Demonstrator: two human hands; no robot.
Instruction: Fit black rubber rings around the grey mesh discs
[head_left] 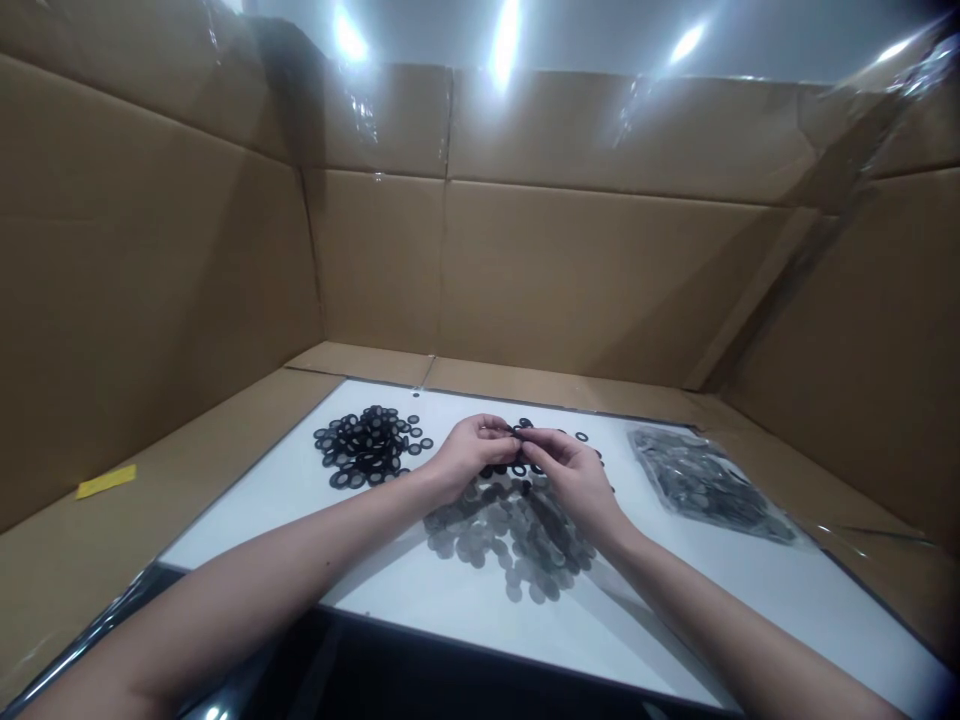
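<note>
And left hand [476, 455] meets right hand [574, 475], fingers [487, 422] pinching a small black piece [516, 433] over the white bench [277, 490], grey discs [536, 555] near the wrists (plastic bag [705, 475] off right)

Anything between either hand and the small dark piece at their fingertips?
Nothing visible: the left hand and right hand meet at the small dark piece. Loose black rings and translucent grey discs lie below on the white tabletop, not between.
</note>
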